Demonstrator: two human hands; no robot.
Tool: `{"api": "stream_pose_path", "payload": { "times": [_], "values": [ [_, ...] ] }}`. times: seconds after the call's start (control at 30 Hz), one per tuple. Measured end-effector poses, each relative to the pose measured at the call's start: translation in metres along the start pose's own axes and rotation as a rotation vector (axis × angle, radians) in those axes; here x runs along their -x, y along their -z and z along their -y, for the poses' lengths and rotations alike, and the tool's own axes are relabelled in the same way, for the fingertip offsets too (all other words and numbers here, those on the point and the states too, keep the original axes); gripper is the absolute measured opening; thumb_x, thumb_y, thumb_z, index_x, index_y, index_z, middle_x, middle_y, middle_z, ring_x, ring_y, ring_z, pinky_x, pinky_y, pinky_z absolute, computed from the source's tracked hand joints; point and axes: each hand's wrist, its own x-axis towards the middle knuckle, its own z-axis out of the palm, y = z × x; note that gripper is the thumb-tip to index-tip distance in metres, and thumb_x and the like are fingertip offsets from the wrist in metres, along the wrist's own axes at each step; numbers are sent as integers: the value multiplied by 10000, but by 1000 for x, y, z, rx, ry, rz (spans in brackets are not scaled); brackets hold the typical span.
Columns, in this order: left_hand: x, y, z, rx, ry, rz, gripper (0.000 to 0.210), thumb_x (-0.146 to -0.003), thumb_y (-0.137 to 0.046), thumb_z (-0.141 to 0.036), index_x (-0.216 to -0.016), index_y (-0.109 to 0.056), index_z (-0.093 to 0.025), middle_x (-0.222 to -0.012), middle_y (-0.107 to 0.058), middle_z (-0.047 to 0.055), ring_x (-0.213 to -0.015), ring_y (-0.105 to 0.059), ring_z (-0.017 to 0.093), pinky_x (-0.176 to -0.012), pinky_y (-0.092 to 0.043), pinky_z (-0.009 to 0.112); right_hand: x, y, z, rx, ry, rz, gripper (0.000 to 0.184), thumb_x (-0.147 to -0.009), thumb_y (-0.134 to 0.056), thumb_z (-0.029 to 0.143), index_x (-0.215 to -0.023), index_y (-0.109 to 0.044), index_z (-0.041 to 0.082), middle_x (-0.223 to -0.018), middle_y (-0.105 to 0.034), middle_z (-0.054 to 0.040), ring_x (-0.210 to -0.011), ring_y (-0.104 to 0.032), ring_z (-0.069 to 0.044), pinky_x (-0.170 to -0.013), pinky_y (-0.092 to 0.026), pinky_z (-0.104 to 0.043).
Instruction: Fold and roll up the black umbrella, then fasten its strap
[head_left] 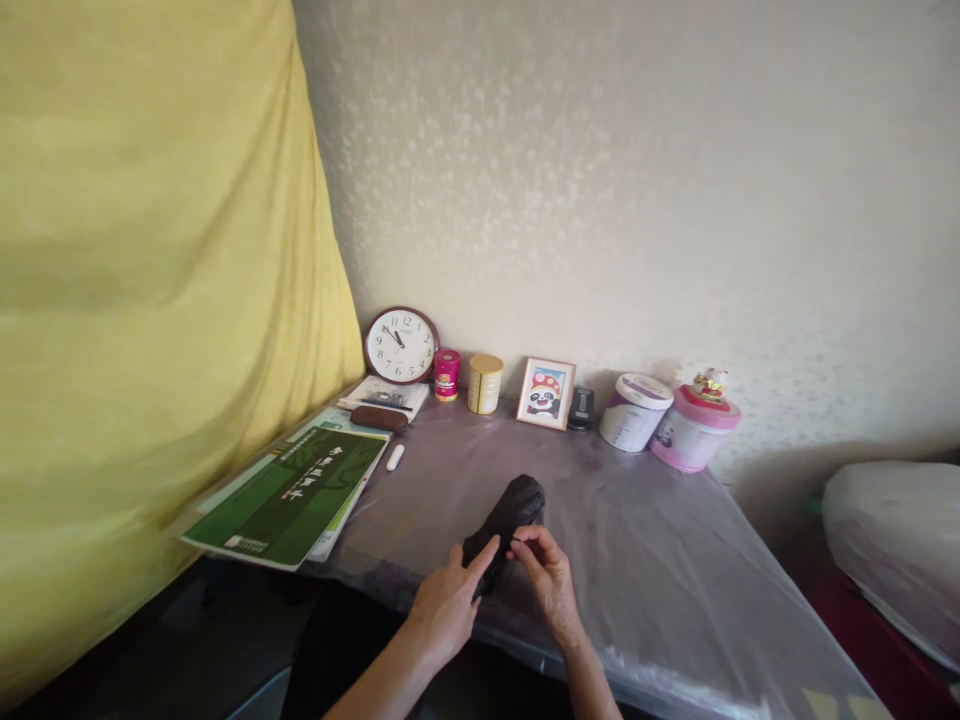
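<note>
A black folded umbrella (pixel 516 506) lies slantwise near the front edge of the table, its rounded end pointing away from me. My left hand (pixel 448 605) is closed around the near end, with the index finger stretched along the dark fabric. At the umbrella's right side, my right hand (pixel 551 575) is closed in a pinch, thumb and index finger together at the fabric's edge. What exactly sits between those fingertips is too small to make out. The near end of the umbrella is partly hidden behind my left hand.
Green books (pixel 292 490), a brown case (pixel 379 418) and a small white object (pixel 395 457) lie at left. Along the wall stand a clock (pixel 402 345), pink can (pixel 446 376), yellow tin (pixel 485 385), framed panda picture (pixel 546 393), black device (pixel 581 409) and two tubs (pixel 636 413).
</note>
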Motion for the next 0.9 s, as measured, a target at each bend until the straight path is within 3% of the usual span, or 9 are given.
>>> {"api": "stream_pose_path", "payload": {
  "times": [0.2,0.4,0.63,0.73,0.9],
  "values": [
    [0,5,-4,-73,-10,30,749,-812,-492,-145,-1360,-90,-462,-1276,-441,127,-871,-653,248,-742,-506,363,-9,-2,6,20,-26,114,183,-708,-678,371,-757,-605,211,-666,-576,24,-628,-555,-127,-636,-460,-247],
    [-1,2,-2,-85,-36,18,754,-804,-502,-135,-1364,-101,-443,-1316,-406,150,-889,-651,244,-763,-507,365,-17,-4,9,68,-80,138,174,-691,-685,351,-716,-595,204,-623,-555,36,-598,-548,-120,-607,-462,-238],
    [-1,-9,-1,-65,10,-16,720,-795,-488,-150,-1396,-123,-307,-1314,-418,158,-887,-640,230,-769,-497,342,-31,-13,4,403,47,104,56,-689,-632,267,-714,-641,218,-645,-571,16,-525,-519,-121,-506,-451,-239],
    [1,-6,0,-4,14,-18,754,-787,-501,-173,-1407,-83,-276,-1323,-417,151,-936,-623,233,-797,-482,328,-35,-18,4,500,91,94,85,-658,-635,236,-740,-655,228,-595,-556,28,-501,-510,-118,-483,-440,-231],
    [8,0,6,58,16,-10,796,-792,-501,-234,-1411,-4,-273,-1342,-409,136,-992,-602,241,-841,-460,333,-34,-18,8,321,-24,44,200,-703,-612,388,-798,-634,214,-627,-591,14,-458,-518,-114,-432,-441,-233]
  ]
}}
